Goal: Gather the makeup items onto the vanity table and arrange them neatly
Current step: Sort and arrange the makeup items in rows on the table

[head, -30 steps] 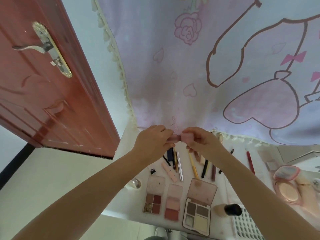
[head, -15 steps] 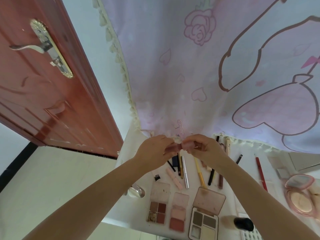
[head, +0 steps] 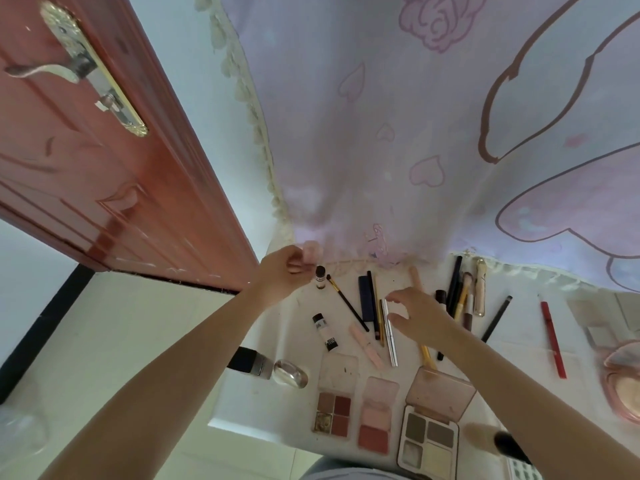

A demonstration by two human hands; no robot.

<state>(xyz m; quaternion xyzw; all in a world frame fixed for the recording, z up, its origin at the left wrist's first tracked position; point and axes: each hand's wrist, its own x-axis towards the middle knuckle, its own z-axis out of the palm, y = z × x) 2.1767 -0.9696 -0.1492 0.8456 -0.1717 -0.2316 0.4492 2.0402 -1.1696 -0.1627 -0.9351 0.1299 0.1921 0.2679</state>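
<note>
**Left hand pinches pink piece, right hand spread over pens**

Left hand [head: 282, 277] up at the worktop's [head: 256, 403] far left corner, fingers curled, pinching a small pale pink piece [head: 311, 251]; what it is, cannot tell. Right hand [head: 417, 315] apart from it, fingers loosely spread, holding nothing, hovering over the pencil row. Just beside left hand: small dark-capped vial [head: 320, 277], upright. Between the hands: thin brush [head: 347, 303], navy stick [head: 366, 297], silver pen [head: 389, 336]. Below left hand: white tube [head: 325, 332], flat; pink stick [head: 365, 344]; nearer the body a black-capped bottle [head: 252, 362] on its side and a clear egg-shaped thing [head: 290, 373] at the worktop's left edge. Below right hand: three open palettes [head: 334, 414], [head: 375, 415], [head: 429, 438] in a row. Right of right hand: black pencil [head: 496, 318], red pencil [head: 553, 339], pink compact [head: 625, 382] at frame edge. Past both hands: pink cartoon cloth [head: 415, 150]. Left of left hand: red door [head: 86, 168].
</note>
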